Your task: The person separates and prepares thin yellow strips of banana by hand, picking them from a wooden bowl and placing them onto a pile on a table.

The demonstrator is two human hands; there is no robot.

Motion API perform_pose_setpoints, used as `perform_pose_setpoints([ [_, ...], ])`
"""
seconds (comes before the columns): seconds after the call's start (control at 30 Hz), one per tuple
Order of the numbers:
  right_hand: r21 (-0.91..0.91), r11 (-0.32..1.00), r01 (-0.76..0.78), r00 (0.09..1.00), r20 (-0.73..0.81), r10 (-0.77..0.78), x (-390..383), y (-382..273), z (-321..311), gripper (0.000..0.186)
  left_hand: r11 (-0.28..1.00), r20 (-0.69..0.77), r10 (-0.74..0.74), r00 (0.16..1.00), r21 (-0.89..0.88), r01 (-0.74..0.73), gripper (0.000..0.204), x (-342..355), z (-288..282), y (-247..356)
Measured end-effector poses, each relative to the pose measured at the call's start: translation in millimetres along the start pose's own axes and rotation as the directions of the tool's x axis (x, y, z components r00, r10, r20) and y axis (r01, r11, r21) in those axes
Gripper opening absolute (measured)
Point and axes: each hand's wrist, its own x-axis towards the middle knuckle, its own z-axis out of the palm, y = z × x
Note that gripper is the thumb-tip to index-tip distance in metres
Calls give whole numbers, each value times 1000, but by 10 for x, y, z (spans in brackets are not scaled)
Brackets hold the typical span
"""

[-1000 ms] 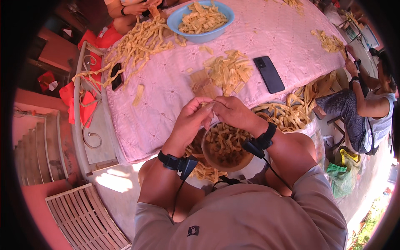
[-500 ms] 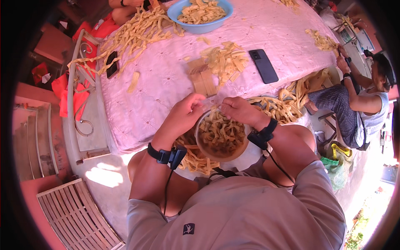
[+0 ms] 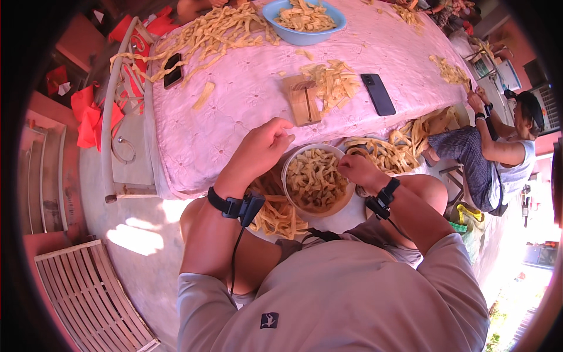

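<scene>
A round white bowl (image 3: 317, 179) filled with pale yellow dough strips (image 3: 314, 176) is seen on the person's lap, just below the edge of the pink cloth-covered table (image 3: 234, 111). Its right rim is gripped by the right hand (image 3: 358, 172). The left hand (image 3: 264, 144) is held curled at the left rim; whether anything is pinched cannot be told.

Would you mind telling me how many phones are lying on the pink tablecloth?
2. One dark phone lies near the table's left edge among the pale strips; the other dark phone lies right of the small wooden board. Strip heaps may hide more.
</scene>
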Motion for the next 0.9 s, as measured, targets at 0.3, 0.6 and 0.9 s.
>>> perform_pose_setpoints([
  [0.3, -394, 903, 173, 985, 80, -153, 89, -261, 575, 33, 999, -37, 36, 999, 26, -35, 24, -99, -101, -19],
  [0.6, -588, 759, 280, 957, 229, -175, 122, 289, 1124, 28, 998, -31, 19, 999, 53, -17, 25, -180, -117, -159],
  [0.9, -439, 895, 83, 954, 293, 56, -225, -49, 646, 28, 914, 362, -302, 882, 371, 161, 21, -506, 219, -1011],
])
